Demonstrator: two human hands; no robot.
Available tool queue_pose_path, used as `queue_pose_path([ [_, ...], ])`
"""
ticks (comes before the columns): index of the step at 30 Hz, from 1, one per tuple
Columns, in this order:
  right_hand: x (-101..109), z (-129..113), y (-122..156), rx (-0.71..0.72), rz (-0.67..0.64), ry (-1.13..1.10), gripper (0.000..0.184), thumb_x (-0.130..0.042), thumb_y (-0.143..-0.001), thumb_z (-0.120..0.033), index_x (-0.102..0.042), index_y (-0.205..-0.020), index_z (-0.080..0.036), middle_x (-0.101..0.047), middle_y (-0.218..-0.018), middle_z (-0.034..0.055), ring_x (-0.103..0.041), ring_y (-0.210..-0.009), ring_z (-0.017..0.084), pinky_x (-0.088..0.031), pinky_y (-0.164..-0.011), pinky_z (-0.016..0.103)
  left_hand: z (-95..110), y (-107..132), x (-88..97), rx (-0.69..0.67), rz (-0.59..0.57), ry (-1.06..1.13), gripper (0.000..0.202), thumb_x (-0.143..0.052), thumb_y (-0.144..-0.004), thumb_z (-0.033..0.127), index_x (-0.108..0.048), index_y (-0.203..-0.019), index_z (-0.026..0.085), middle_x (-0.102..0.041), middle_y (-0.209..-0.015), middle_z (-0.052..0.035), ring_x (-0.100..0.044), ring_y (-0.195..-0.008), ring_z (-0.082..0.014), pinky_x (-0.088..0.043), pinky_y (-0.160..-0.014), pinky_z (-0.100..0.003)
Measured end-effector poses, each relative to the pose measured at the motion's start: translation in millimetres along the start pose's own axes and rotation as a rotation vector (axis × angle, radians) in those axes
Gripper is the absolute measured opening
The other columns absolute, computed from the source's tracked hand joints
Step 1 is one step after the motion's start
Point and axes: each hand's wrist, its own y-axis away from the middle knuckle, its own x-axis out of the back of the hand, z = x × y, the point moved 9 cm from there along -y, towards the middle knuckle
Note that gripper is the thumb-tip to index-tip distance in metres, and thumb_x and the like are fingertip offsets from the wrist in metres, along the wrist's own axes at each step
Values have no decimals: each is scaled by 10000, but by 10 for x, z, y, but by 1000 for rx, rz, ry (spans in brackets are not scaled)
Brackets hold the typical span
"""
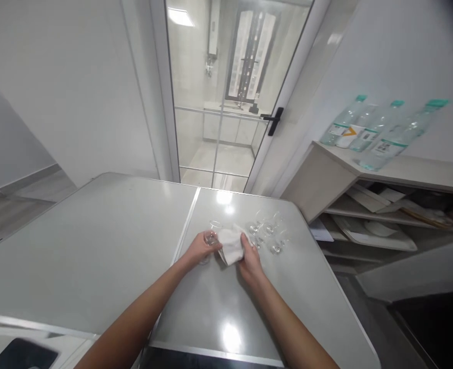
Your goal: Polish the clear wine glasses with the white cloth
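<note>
My left hand (198, 249) is wrapped round a small clear glass (213, 233), held just above the grey table (114, 246). My right hand (250, 258) grips a white cloth (231, 245) that is pressed against the side of that glass. Both hands are closed. Just to the right of the cloth, several more clear glasses (268, 230) stand together on the table, close to my right hand's fingers.
A seam (188, 220) runs down the table left of my hands. To the right stands a pale shelf unit (326, 179) with three plastic water bottles (380, 133) on top and papers on its shelves. Behind the table is a glass door (230, 92) with a black handle.
</note>
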Motion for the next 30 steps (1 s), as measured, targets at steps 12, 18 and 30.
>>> queue_pose_path([
  [12, 26, -24, -14, 17, -37, 109, 491, -809, -787, -348, -681, -1240, -209, -768, -1190, 89, -742, -1038, 273, -633, -848, 404, 583, 112, 399, -396, 150, -762, 494, -737, -872, 475, -580, -1260, 212, -632, -1152, -74, -604, -763, -168, -505, -715, -317],
  [18, -137, -461, 179, 546, -133, 697, 421, -675, -930, -444, -678, -1285, -218, -724, -1250, 106, -688, -1119, 278, -565, -967, 416, 561, 194, 142, -542, 23, -1048, 521, -713, -911, 533, -622, -1347, 264, -695, -1131, -62, -623, -680, -153, -488, -688, -314],
  [30, -414, -232, 313, 226, -577, 607, 706, -606, -980, -567, -369, -1617, -373, -346, -1704, -2, -212, -1615, 268, -158, -1306, 539, 625, 371, -104, -885, -124, -1223, 501, -649, -943, 591, -693, -1279, 222, -746, -937, -75, -578, -562, -134, -415, -576, -270],
])
